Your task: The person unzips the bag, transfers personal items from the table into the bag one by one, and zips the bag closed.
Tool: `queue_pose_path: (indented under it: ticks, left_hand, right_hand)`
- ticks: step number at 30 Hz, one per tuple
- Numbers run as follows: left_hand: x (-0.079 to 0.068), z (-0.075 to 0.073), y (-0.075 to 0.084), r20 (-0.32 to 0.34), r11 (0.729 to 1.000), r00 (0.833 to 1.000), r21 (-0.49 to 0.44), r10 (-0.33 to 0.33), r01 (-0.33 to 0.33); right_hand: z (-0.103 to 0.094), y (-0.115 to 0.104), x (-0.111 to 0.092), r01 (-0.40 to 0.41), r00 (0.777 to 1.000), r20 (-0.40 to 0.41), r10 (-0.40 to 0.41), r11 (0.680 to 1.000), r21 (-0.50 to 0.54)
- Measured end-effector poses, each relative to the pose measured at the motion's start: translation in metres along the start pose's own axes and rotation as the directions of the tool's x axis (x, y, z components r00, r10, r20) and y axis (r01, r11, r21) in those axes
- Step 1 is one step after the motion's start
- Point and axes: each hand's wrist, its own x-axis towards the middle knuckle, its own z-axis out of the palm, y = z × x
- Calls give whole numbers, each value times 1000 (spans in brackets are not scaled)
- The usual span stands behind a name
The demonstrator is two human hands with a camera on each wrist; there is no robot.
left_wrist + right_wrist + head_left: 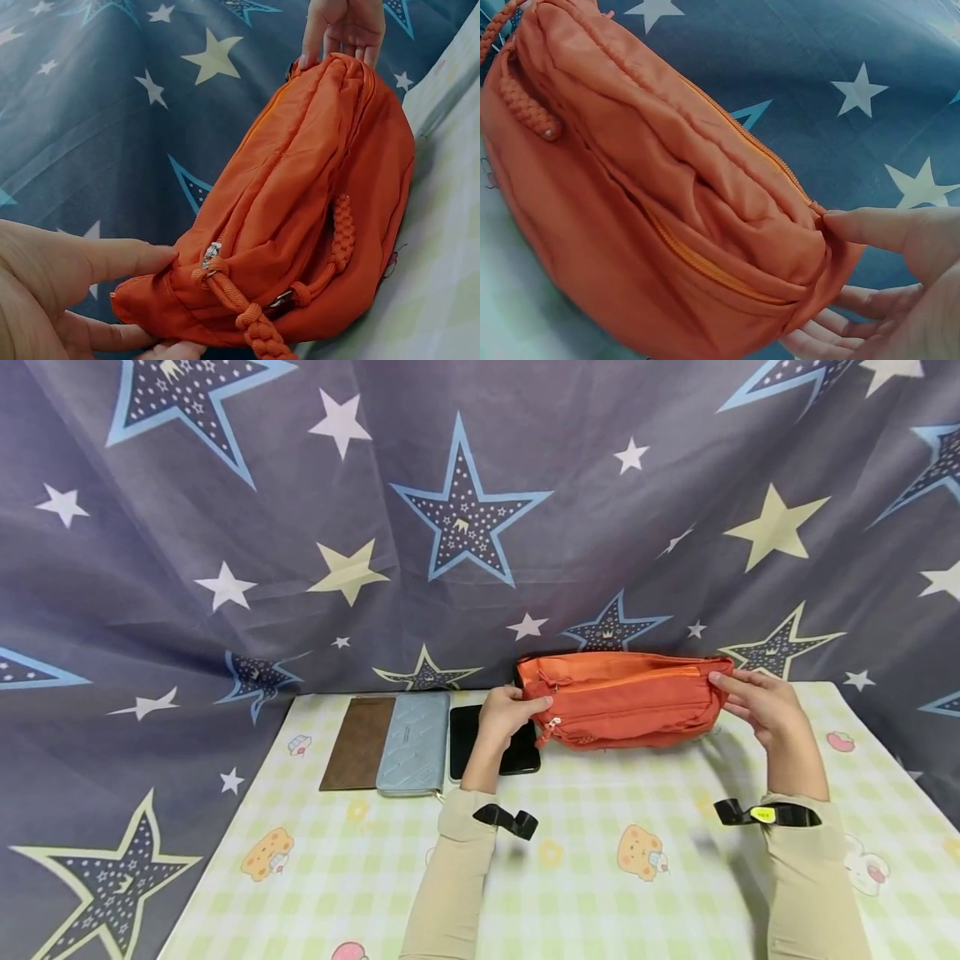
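An orange-red waist bag (630,710) is held up by its two ends at the back of the table, its long side facing me. My left hand (504,714) pinches the left end, thumb in front and fingers behind. At the other end, my right hand (765,706) grips the corner between thumb and fingers. Braided cord pulls (343,232) hang from the zippers near the left end, beside a metal zipper slider (212,253). In the right wrist view, an orange zipper (712,274) curves along the bag's front. The bag's inside is hidden.
Left of the bag lie a brown flat wallet (358,743), a light blue quilted wallet (415,743) and a black phone-like thing (463,731), partly hidden by my left arm. A checked cloth (570,893) covers the table; a star-patterned curtain (480,618) hangs behind.
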Motion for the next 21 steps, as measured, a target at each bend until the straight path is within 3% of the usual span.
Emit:
queue_pose_path:
  ticks: [5,9,13,21]
  left_hand:
    - [0,2,-4,11,995,1000,-102,-22,23]
    - [3,4,-5,62,973,998,-227,-12,26]
    - [6,1,-7,97,954,995,-296,-23,51]
    - [15,-4,-10,208,893,973,-414,-96,177]
  right_hand:
    - [2,1,4,-39,999,29,39,999,-22]
    - [1,3,5,-65,997,33,67,997,-50]
    - [1,6,6,-67,997,24,68,997,-46]
    - [-1,18,13,-113,993,-10,113,994,3]
